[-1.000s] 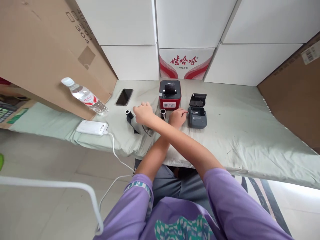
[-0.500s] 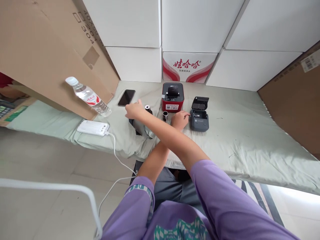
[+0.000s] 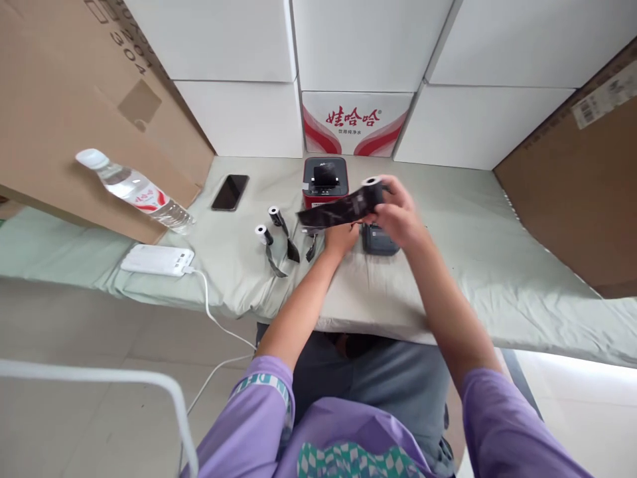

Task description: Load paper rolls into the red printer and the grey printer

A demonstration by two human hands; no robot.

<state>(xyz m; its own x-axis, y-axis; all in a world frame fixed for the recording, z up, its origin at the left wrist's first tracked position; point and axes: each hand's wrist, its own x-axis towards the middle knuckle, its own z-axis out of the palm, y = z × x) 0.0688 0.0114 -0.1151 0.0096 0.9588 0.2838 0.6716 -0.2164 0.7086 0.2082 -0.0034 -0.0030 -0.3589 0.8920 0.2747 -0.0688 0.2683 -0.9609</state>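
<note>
My right hand (image 3: pixel 399 216) is closed round a black paper roll (image 3: pixel 372 194) with a white core, held above the small dark label printer (image 3: pixel 381 242). From the roll, a loose black strip stretches left, in front of the red and black printer (image 3: pixel 326 174). My left hand (image 3: pixel 342 238) rests low beside the small printer's left side; the strip partly covers its fingers, so their hold is unclear. Left of it stand two more paper rolls, a nearer one (image 3: pixel 263 234) and a farther one (image 3: pixel 275 216), each with a dark tail. Another dark tail (image 3: pixel 311 249) lies close to my left wrist.
A phone (image 3: pixel 230 192), a water bottle (image 3: pixel 139 190) and a white power bank (image 3: pixel 158 259) with a cable are on the left of the cloth-covered surface (image 3: pixel 478 265). White boxes (image 3: pixel 353 40) stack along the back. Large cardboard boxes stand at left (image 3: pixel 64 99) and right (image 3: pixel 572 192).
My right hand has swung from the rolls on the left, across my left arm, to the right, and now carries a roll. My left hand stays near the small printer. The view has shifted.
</note>
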